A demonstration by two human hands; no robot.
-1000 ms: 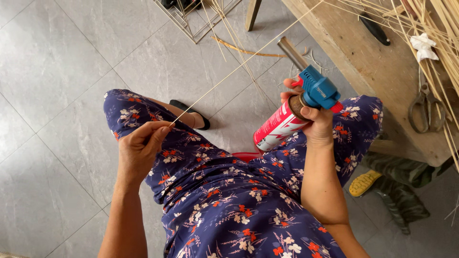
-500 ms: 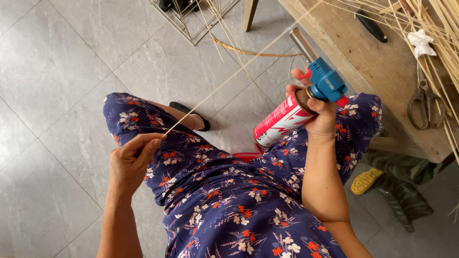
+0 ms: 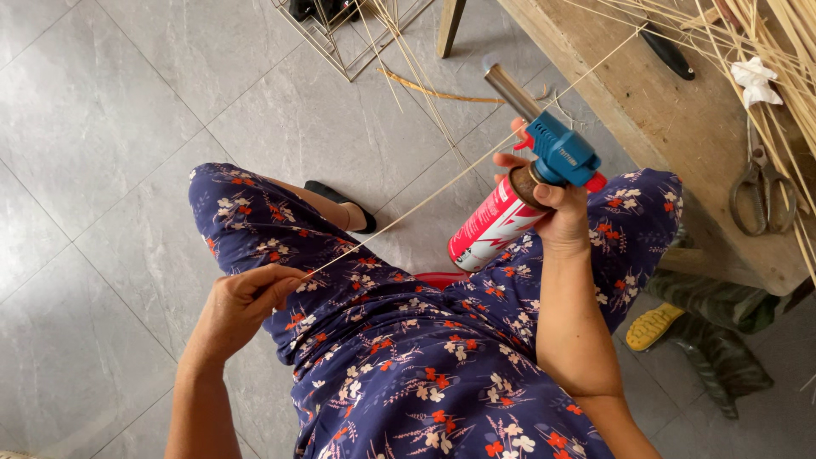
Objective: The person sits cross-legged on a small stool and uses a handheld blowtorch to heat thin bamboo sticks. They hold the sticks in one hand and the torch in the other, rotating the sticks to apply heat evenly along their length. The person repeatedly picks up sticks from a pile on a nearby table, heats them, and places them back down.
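Seated over a grey tiled floor (image 3: 110, 127), knees apart in a navy floral dress (image 3: 408, 365). Left hand (image 3: 242, 302) pinching the near end of a long thin pale bamboo strip (image 3: 442, 183) between thumb and fingertips, low over the lap, so the strip runs taut up and away toward the bundle of pale splints on the wooden worktop (image 3: 680, 127). Right hand (image 3: 552, 212) wrapped closed around the neck of a red-and-white gas canister with blue torch head and steel nozzle (image 3: 531, 183), tilted with the nozzle beside the strip, apparently to heat it mid-span. Metal scissors (image 3: 761, 191) lying idle on the worktop, within reach.
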